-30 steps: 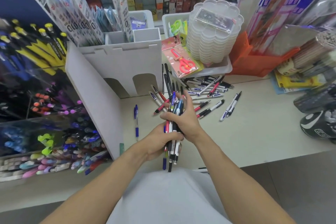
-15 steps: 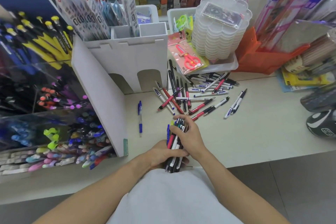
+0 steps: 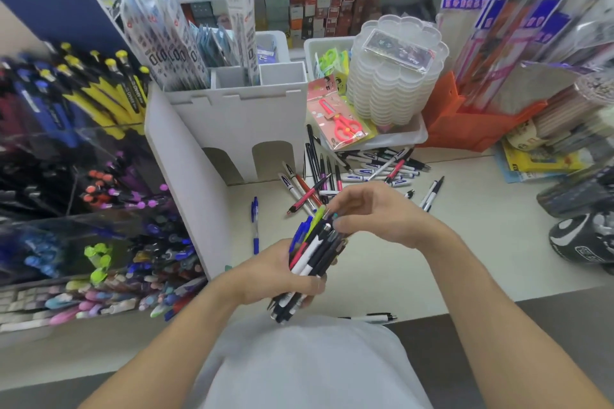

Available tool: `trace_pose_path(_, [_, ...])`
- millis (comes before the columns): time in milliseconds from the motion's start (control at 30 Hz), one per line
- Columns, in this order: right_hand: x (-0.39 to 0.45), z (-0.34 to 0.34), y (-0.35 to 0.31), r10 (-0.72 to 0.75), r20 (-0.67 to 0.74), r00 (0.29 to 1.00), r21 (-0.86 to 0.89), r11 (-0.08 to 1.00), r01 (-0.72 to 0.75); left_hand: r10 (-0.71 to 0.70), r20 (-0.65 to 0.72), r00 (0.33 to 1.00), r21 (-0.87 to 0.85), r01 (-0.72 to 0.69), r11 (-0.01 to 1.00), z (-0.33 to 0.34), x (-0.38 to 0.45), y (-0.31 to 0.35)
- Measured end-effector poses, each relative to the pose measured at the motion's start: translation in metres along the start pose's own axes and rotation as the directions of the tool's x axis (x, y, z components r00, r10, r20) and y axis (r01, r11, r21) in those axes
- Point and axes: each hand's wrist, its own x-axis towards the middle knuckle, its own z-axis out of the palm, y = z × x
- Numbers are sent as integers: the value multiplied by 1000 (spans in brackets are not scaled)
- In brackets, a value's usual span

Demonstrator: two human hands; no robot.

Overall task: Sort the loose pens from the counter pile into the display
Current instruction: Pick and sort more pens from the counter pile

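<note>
My left hand [image 3: 279, 276] grips a thick bundle of pens [image 3: 314, 256] above the counter's near edge, their tops fanned up and to the right. My right hand [image 3: 375, 212] hovers over the bundle's top ends, its fingertips pinching one of the pens there. A pile of loose pens [image 3: 365, 169] lies on the beige counter [image 3: 448, 242] just beyond my hands. A single blue pen [image 3: 255, 219] lies apart to the left. The clear pen display [image 3: 76, 202] with its filled compartments stands at the left.
A white castle-shaped cardboard stand [image 3: 239, 123] rises behind the pile, its side panel separating counter and display. A tray with stacked clear plastic containers [image 3: 395, 76] and packaged scissors [image 3: 339, 123] sits behind. One pen [image 3: 372, 318] lies at the counter's front edge. A black bag [image 3: 584, 236] sits right.
The bundle has dropped toward the counter's near edge and tilted, tops now to the right. My right hand has left the bundle's middle and moved to its top ends.
</note>
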Motion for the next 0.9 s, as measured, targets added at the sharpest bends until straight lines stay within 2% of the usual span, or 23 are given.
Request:
trace_pose_path(133, [4,5,-22,-77,-38,996,-51,996,75,22,-17,1000,63,-20,998,-6,-18,7])
trace_pose_path(267, [9,2,-29,-146,-205,968,151,972,179,-4,-49,999,62,7,998,-5,-28,-2])
trace_pose_path(367, [7,5,-34,-165,-102,981,180,967,182,7,-102,995,23,-5,1000,-1,-33,-9])
trace_pose_path(467, [5,11,-36,-167,-6,986,129,978,166,17,-132,991,32,-13,999,-1,-36,-12])
trace_pose_path(633, [5,12,-40,-131,35,991,36,991,129,31,-134,991,31,-27,999,-7,-39,-13])
trace_pose_path(733, [7,19,-39,-84,94,992,-125,988,95,47,-112,993,14,-45,999,-7,-39,-12])
trace_pose_path(833, [9,27,-35,-97,108,989,-331,935,128,6,-122,993,-5,-6,1000,-3,-38,-14])
trace_pose_path(900, [9,30,-35,-89,98,991,-343,932,118,-16,-128,992,-29,12,1000,-2,-40,-15])
